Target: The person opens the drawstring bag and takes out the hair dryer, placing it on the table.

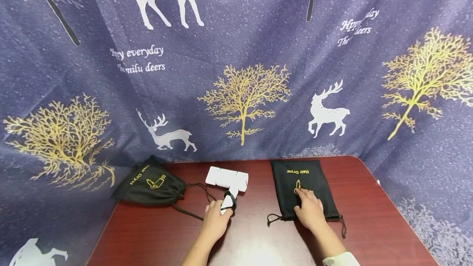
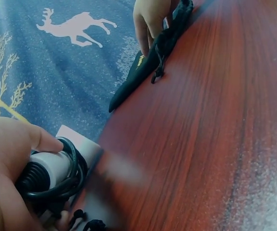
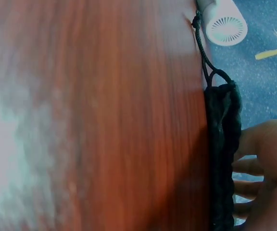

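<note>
Left hand [image 1: 216,220]: fingers clamped around the lower end of the white hair dryer [image 1: 223,177]. Right hand [image 1: 311,211]: fingers apart, resting on the black pouch [image 1: 288,186].

Beneath the left fingers [image 1: 217,205] and right fingers [image 1: 304,197] spreads a glossy red-brown table [image 1: 369,216], and to the left of the left fingers lies a bulging black drawstring bag [image 1: 148,188] marked "Hair Dryer" in yellow. Beyond both sets of fingers hangs a blue-purple curtain [image 1: 236,32], its middle golden tree [image 1: 243,123] between them, a white deer [image 1: 328,116] slightly right of the right fingers.
</note>
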`<move>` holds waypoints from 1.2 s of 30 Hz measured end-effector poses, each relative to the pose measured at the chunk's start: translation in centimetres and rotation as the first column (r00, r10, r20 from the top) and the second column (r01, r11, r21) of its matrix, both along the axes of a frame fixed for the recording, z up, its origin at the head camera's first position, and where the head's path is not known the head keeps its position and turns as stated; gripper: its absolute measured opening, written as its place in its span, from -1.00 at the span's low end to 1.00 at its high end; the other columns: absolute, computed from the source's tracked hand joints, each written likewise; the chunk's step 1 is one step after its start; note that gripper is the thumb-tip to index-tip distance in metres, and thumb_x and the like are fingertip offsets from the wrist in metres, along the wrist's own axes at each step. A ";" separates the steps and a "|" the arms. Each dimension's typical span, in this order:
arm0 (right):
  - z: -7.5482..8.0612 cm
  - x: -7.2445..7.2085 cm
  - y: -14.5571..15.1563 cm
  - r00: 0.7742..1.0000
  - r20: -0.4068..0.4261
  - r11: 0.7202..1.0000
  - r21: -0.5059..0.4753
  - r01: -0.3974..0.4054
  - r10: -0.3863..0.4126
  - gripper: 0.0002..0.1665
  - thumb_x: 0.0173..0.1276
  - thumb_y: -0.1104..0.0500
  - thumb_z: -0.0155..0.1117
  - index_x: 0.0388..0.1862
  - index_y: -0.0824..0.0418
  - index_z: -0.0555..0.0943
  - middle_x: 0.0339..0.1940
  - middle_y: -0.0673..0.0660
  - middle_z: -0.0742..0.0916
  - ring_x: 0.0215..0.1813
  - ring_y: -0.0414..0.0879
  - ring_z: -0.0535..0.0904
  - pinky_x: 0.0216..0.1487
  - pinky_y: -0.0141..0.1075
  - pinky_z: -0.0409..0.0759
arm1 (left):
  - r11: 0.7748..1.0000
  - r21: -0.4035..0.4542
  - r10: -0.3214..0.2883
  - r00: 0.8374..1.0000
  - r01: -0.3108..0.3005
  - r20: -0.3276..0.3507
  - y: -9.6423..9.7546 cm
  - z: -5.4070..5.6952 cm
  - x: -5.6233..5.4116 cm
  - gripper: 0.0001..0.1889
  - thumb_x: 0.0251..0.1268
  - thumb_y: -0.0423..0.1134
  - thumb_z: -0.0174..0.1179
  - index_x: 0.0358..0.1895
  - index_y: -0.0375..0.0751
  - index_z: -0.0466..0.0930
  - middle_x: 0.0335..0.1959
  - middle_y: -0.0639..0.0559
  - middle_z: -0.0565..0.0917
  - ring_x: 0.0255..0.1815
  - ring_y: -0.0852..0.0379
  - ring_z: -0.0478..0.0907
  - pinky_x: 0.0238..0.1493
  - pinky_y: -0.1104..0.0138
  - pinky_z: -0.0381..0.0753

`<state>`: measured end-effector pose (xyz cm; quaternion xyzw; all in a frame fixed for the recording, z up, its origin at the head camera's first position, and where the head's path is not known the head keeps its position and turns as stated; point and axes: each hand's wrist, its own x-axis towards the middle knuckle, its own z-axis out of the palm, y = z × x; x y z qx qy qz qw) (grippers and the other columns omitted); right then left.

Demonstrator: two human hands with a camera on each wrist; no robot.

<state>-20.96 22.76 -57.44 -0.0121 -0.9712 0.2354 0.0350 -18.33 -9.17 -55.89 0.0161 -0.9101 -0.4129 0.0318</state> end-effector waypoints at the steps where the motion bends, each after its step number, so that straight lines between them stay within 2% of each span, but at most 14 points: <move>1: 0.0 0.0 0.2 1.000 0.003 1.000 0.000 0.001 -0.001 -0.26 0.15 0.28 0.27 0.39 0.32 0.47 0.40 0.37 0.52 0.49 0.42 0.29 0.38 0.46 0.14 | 1.000 -0.001 0.007 1.000 -0.007 -0.002 0.0 -0.1 -0.1 -0.67 0.16 -0.15 0.28 -0.07 -0.29 0.61 -0.22 -0.07 0.57 -0.12 -0.01 0.42 -0.18 0.17 0.38; 9: 0.1 -0.1 1.0 0.999 0.042 1.000 -0.015 0.027 -0.026 -0.25 0.14 0.27 0.25 0.40 0.30 0.46 0.44 0.39 0.46 0.51 0.45 0.23 0.39 0.48 0.07 | 0.997 -0.020 0.074 0.997 -0.075 -0.034 0.5 -0.4 -0.8 -0.63 0.11 -0.14 0.30 -0.07 -0.30 0.63 -0.23 -0.11 0.59 -0.12 -0.07 0.46 -0.18 0.11 0.44; 14: -0.3 -0.5 1.6 0.998 0.046 0.999 -0.017 0.034 -0.033 -0.24 0.14 0.26 0.25 0.40 0.31 0.47 0.44 0.39 0.44 0.52 0.45 0.21 0.39 0.48 0.05 | 0.995 -0.013 0.094 0.994 -0.095 -0.055 0.5 -0.7 -1.2 -0.64 0.10 -0.14 0.29 -0.09 -0.32 0.64 -0.24 -0.13 0.60 -0.15 -0.09 0.46 -0.16 0.11 0.44; 21: -0.5 -0.8 2.8 0.998 0.039 0.999 -0.020 0.039 -0.038 -0.26 0.14 0.25 0.24 0.38 0.31 0.48 0.44 0.40 0.44 0.52 0.46 0.20 0.39 0.49 0.02 | 0.996 -0.018 0.085 0.995 -0.086 -0.060 0.5 -0.6 -2.1 -0.63 0.14 -0.14 0.29 -0.08 -0.36 0.63 -0.23 -0.17 0.61 -0.15 -0.13 0.47 -0.14 0.08 0.43; 33: -0.5 -1.0 4.9 0.998 0.060 1.000 -0.026 0.013 -0.011 -0.25 0.17 0.22 0.26 0.41 0.32 0.45 0.45 0.40 0.42 0.49 0.45 0.24 0.37 0.49 0.03 | 0.996 -0.035 0.081 0.995 -0.083 -0.056 0.4 -1.1 -3.4 -0.62 0.20 -0.08 0.31 -0.08 -0.34 0.63 -0.23 -0.17 0.62 -0.15 -0.11 0.48 -0.12 0.08 0.45; 36: -0.6 -1.2 5.2 0.999 0.054 1.000 -0.015 0.005 -0.004 -0.25 0.17 0.22 0.26 0.40 0.32 0.45 0.45 0.40 0.43 0.48 0.45 0.27 0.36 0.49 0.06 | 0.996 -0.041 0.078 0.996 -0.080 -0.046 0.2 -1.1 -3.7 -0.59 0.22 -0.07 0.31 -0.02 -0.35 0.63 -0.20 -0.18 0.62 -0.13 -0.11 0.48 -0.11 0.08 0.46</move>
